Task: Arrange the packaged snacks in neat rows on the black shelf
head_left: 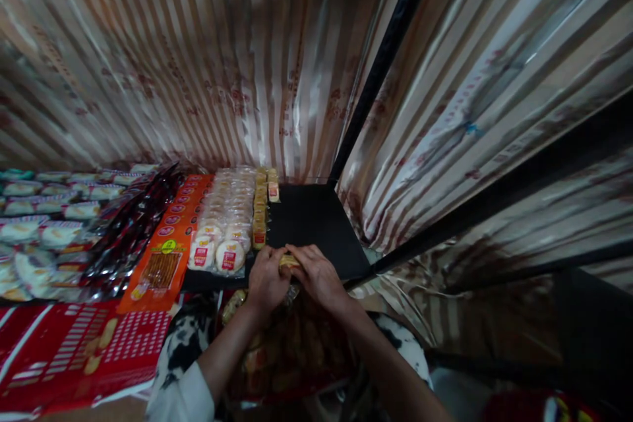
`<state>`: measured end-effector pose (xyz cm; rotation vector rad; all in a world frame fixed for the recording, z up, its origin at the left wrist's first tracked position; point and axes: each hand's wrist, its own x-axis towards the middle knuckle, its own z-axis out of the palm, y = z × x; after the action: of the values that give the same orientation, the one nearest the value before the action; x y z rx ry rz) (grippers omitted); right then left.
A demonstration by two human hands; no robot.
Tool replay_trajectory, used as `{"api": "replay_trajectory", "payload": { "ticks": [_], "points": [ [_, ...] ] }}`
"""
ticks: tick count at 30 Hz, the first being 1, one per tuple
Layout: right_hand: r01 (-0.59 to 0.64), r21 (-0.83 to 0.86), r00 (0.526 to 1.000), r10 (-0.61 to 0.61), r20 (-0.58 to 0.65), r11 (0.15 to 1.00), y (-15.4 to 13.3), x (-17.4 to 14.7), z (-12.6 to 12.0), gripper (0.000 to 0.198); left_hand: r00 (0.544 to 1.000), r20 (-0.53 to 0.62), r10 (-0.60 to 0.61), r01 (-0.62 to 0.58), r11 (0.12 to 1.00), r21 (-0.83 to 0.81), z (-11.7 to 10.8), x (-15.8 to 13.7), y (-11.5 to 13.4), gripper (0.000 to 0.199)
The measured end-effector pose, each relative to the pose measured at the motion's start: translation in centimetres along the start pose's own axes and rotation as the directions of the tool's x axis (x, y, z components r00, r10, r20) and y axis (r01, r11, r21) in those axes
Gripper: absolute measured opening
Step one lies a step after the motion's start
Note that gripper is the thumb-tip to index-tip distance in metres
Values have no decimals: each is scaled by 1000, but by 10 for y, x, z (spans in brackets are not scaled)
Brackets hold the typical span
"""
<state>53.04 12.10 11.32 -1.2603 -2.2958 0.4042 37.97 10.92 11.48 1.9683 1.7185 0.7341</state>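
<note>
My left hand (pixel 268 279) and my right hand (pixel 316 275) meet at the front edge of the black shelf (pixel 316 217). Between them they grip a small yellowish packaged snack (pixel 288 262), partly hidden by my fingers. Just beyond my left hand, a row of small gold-wrapped snacks (pixel 260 217) runs toward the back of the shelf, with one more short stack (pixel 273 186) beside its far end. Under my forearms lies a red bag (pixel 297 349) holding several wrapped snacks, dim and hard to make out. One wrapped piece (pixel 234 305) shows near my left wrist.
Round white crackers in clear packs (pixel 230 256), orange snack packets (pixel 168 244), dark shiny packets (pixel 133 231) and white wrapped snacks (pixel 59 231) fill the left side. Black metal posts (pixel 380 72) frame the shelf. Striped plastic sheeting (pixel 222 66) hangs behind. A red printed package (pixel 79 349) lies front left.
</note>
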Motion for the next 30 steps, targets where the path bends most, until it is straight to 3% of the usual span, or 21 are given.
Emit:
{"api": "replay_trajectory", "payload": {
  "ticks": [3,6,9,12,16,22,30],
  "points": [
    [-91,36,995,92,-29,995,11,9,6,40,999,-50,1,-3,999,-39,-3,14,8,47],
    [-224,187,965,245,-97,956,27,25,13,30,982,-181,-46,19,989,-149,-2,22,19,50],
    [-338,433,889,435,-144,835,44,48,24,29,960,-256,-115,45,963,-266,8,27,29,41],
    [-375,586,824,548,-143,718,61,76,36,30,955,-181,-236,143,897,-418,26,37,32,40],
    [-385,620,802,580,-142,684,75,111,50,28,903,-102,-418,291,769,-569,52,69,24,46],
    [-421,549,775,601,-196,722,85,149,64,29,857,-98,-506,310,658,-686,71,118,2,48],
    [-426,499,792,578,-197,755,95,175,81,28,846,-79,-527,317,616,-721,76,139,-19,46]
  ]
}}
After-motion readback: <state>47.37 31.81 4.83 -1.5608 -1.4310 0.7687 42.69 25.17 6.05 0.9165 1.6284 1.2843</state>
